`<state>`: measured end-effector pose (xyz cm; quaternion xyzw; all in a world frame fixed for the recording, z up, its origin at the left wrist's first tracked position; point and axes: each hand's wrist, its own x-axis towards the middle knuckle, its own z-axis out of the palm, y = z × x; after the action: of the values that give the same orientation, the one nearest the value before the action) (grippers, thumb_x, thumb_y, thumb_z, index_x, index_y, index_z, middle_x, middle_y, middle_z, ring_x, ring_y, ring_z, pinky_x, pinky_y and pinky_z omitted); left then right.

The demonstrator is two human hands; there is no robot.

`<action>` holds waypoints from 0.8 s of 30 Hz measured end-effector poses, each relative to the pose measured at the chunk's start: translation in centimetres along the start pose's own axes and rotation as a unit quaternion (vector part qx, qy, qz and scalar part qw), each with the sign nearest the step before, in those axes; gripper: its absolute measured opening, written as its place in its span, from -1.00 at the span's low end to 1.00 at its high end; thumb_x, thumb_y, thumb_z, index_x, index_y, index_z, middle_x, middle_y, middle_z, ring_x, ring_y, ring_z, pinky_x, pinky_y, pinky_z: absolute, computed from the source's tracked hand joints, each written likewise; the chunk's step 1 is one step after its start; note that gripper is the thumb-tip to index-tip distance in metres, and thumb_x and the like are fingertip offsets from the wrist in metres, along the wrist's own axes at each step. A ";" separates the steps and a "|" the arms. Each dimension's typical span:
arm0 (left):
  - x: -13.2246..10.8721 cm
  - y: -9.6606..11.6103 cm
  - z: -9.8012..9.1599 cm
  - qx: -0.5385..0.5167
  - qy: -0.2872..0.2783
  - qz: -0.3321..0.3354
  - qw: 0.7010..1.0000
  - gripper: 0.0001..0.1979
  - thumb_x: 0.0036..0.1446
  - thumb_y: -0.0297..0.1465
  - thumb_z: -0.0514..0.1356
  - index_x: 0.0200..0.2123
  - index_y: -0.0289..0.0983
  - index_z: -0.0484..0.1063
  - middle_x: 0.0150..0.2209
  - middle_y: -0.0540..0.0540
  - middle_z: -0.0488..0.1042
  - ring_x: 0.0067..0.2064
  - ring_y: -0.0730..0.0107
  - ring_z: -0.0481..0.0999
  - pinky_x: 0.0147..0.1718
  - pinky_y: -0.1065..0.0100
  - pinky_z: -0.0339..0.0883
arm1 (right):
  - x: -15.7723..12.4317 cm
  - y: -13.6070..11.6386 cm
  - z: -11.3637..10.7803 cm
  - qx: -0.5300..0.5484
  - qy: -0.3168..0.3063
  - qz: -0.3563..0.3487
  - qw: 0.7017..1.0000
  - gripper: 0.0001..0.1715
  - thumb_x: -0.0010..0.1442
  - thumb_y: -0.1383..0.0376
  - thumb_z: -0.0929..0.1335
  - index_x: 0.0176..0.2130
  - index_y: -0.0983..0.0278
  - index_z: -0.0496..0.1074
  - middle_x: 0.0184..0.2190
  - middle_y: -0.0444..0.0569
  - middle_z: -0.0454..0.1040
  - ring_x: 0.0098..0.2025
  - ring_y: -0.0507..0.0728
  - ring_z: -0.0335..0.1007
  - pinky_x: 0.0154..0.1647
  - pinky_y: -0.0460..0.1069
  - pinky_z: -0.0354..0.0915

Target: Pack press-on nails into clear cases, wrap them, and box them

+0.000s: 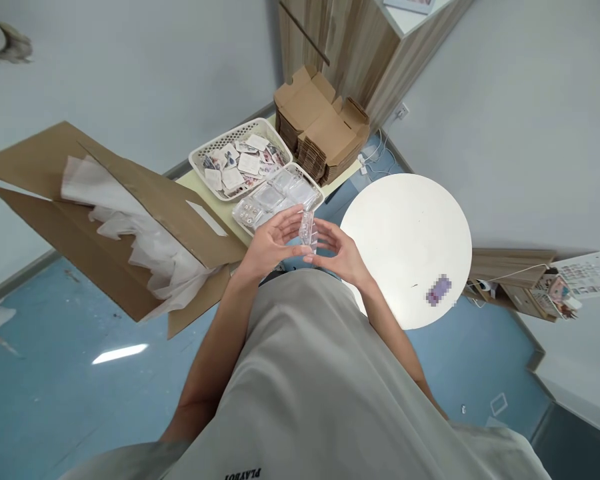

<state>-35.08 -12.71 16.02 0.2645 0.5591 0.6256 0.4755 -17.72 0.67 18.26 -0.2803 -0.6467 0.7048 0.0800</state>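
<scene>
Between both hands, in front of my body, I hold a small clear plastic case (pixel 307 229) upright on its edge. My left hand (pixel 276 241) grips it from the left, thumb below and fingers above. From the other side, my right hand (pixel 341 250) presses it with its fingers and thumb. Just beyond the hands stands a white basket (pixel 321 199) filled with clear plastic cases (pixel 269 197). Behind that one, a larger white basket (pixel 200 162) contains many small printed cards (pixel 249 164). What lies inside the held case cannot be made out.
A large open cardboard box (pixel 145 220) with white wrapping (pixel 140 250) stands at left. Folded brown cartons (pixel 320 127) are stacked behind the baskets on a pale yellow table (pixel 185 179). At right is a round white table (pixel 405 233) bearing a blurred purple item (pixel 439 290). Cables (pixel 380 157) trail near the wall.
</scene>
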 end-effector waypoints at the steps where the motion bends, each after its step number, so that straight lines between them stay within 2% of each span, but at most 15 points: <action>1: -0.2 0.0 0.1 -0.005 -0.003 -0.001 1.000 0.20 -0.17 0.04 0.73 0.51 -0.14 0.44 0.41 -0.36 0.58 0.47 -0.31 0.54 0.44 -0.22 0.49 | -0.2 -0.2 -0.1 -0.005 0.000 0.002 1.000 0.27 -0.04 -0.17 0.77 0.50 0.04 0.47 0.41 0.06 0.59 0.46 0.39 0.53 0.54 0.30 0.46; 4: -0.7 -0.2 0.8 -0.026 -0.002 -0.006 1.000 0.20 -0.17 0.03 0.73 0.51 -0.15 0.44 0.39 -0.36 0.59 0.44 -0.29 0.57 0.44 -0.20 0.50 | -1.0 -0.4 -0.3 -0.017 0.000 0.012 1.000 0.30 -0.07 -0.13 0.79 0.50 0.08 0.49 0.35 0.06 0.65 0.43 0.39 0.56 0.57 0.32 0.44; 8: -1.2 -0.9 2.1 -0.039 0.036 -0.031 0.998 0.09 -0.07 0.01 0.68 0.50 -0.14 0.48 0.37 -0.32 0.62 0.40 -0.21 0.61 0.43 -0.18 0.50 | -1.9 -0.3 -0.7 -0.029 -0.010 0.038 0.999 0.28 0.03 -0.20 0.75 0.55 0.07 0.44 0.42 0.07 0.59 0.47 0.41 0.54 0.59 0.34 0.40; 11: -1.3 -1.3 2.8 -0.049 0.061 -0.083 0.993 -0.06 0.00 0.00 0.65 0.41 -0.18 0.58 0.26 -0.31 0.68 0.36 -0.18 0.63 0.41 -0.16 0.49 | -2.5 -0.7 -1.4 -0.087 -0.005 0.027 0.996 0.36 0.01 -0.21 0.76 0.59 -0.01 0.37 0.61 0.04 0.36 0.64 0.47 0.29 0.64 0.39 0.32; 13: -1.4 -1.4 3.1 -0.068 0.043 -0.128 0.988 -0.14 0.07 0.04 0.61 0.36 -0.19 0.63 0.17 -0.31 0.73 0.31 -0.19 0.67 0.36 -0.17 0.53 | -3.0 -1.1 -2.0 -0.126 -0.008 0.003 0.992 0.37 0.00 -0.18 0.78 0.60 -0.07 0.36 0.68 -0.03 0.23 0.72 0.47 0.10 0.69 0.40 0.22; 14: -1.5 -1.4 3.3 -0.080 0.024 -0.148 0.986 -0.17 0.10 0.07 0.60 0.34 -0.19 0.64 0.14 -0.31 0.74 0.29 -0.20 0.69 0.33 -0.18 0.55 | -3.2 -1.2 -2.2 -0.138 -0.014 -0.006 0.990 0.32 0.02 -0.17 0.77 0.59 -0.09 0.38 0.68 -0.06 0.23 0.73 0.46 0.08 0.71 0.39 0.19; 16: -1.9 -1.5 3.7 -0.097 -0.010 -0.171 0.980 -0.20 0.15 0.14 0.54 0.33 -0.17 0.65 0.15 -0.33 0.74 0.29 -0.24 0.69 0.29 -0.19 0.58 | -3.7 -1.4 -2.5 -0.143 -0.024 -0.012 0.989 0.20 0.10 -0.14 0.75 0.56 -0.10 0.43 0.63 -0.08 0.34 0.70 0.44 0.17 0.72 0.36 0.18; 19: -2.6 -1.3 4.2 -0.083 -0.017 -0.152 0.985 -0.12 0.18 0.25 0.47 0.40 -0.11 0.59 0.35 -0.36 0.62 0.44 -0.32 0.57 0.35 -0.21 0.54 | -4.1 -1.0 -2.7 -0.128 -0.002 -0.001 0.992 0.12 0.13 -0.13 0.73 0.53 -0.06 0.48 0.54 -0.06 0.47 0.59 0.43 0.37 0.67 0.35 0.29; 22: -3.2 -0.7 4.8 -0.046 0.003 -0.094 0.995 0.11 0.03 0.19 0.58 0.56 -0.05 0.40 0.56 -0.32 0.42 0.60 -0.34 0.37 0.49 -0.23 0.41 | -4.3 -0.4 -2.8 -0.088 0.019 0.016 0.996 0.17 0.08 -0.11 0.75 0.53 0.00 0.47 0.49 0.00 0.54 0.52 0.43 0.47 0.61 0.34 0.38; 24: -3.5 -0.2 5.2 -0.038 0.013 -0.073 0.997 0.23 -0.03 0.10 0.63 0.62 -0.06 0.29 0.54 -0.33 0.44 0.58 -0.35 0.39 0.52 -0.28 0.37 | -4.4 -0.1 -3.0 -0.061 0.014 0.020 0.998 0.21 0.06 -0.09 0.77 0.53 0.02 0.47 0.45 0.03 0.58 0.50 0.43 0.51 0.60 0.33 0.39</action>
<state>-29.12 -13.52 17.74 0.1966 0.5593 0.6134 0.5218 -12.59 1.19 19.59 -0.3070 -0.6814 0.6619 0.0581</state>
